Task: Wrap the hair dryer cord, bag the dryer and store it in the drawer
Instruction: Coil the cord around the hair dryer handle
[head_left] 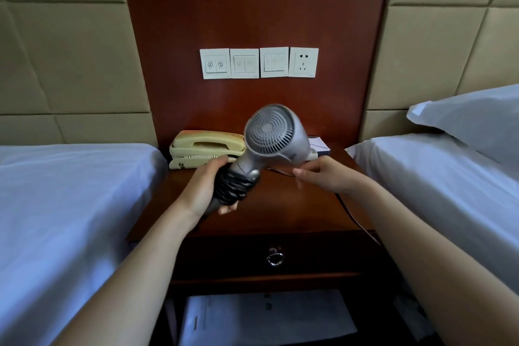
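A grey hair dryer (276,135) is held above the wooden nightstand (269,211), its round rear grille facing me. My left hand (206,188) grips its handle, where several turns of black cord (231,185) are wound. My right hand (320,174) pinches the loose stretch of cord just right of the handle; the rest of the cord (356,219) trails under my right forearm and off the nightstand's right edge. The drawer (252,255) below the top is closed, with a metal ring pull (275,258). No bag is identifiable.
A cream telephone (202,149) and a small notepad (318,144) sit at the back of the nightstand. Wall switches and a socket (304,62) are above. White-sheeted beds (70,205) flank both sides; papers (264,320) lie on the lower shelf.
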`<state>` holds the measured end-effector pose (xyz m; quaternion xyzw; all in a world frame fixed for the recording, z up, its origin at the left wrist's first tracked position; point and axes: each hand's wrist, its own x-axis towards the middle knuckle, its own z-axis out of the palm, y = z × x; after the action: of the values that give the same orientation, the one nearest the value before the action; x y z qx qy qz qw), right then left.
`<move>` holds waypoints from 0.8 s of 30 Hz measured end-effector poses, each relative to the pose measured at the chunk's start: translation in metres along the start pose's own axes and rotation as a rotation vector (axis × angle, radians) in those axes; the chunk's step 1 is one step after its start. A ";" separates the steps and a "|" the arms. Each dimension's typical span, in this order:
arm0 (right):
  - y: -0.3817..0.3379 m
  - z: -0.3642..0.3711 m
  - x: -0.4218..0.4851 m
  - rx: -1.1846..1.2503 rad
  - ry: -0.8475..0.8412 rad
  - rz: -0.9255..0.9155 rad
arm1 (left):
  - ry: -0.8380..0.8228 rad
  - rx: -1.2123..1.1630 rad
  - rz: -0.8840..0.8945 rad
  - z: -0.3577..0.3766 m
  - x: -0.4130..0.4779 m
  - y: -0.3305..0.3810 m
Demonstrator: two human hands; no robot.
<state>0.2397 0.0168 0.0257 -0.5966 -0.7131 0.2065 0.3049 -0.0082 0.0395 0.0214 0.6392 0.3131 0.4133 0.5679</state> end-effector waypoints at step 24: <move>-0.105 0.023 -0.024 -0.616 -0.124 -0.215 | 0.336 0.475 -0.179 0.025 0.008 -0.003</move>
<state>0.1504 -0.0263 0.0733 -0.5682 -0.8182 -0.0164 0.0861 0.0177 0.0349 0.0192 0.6468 0.5454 0.3768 0.3771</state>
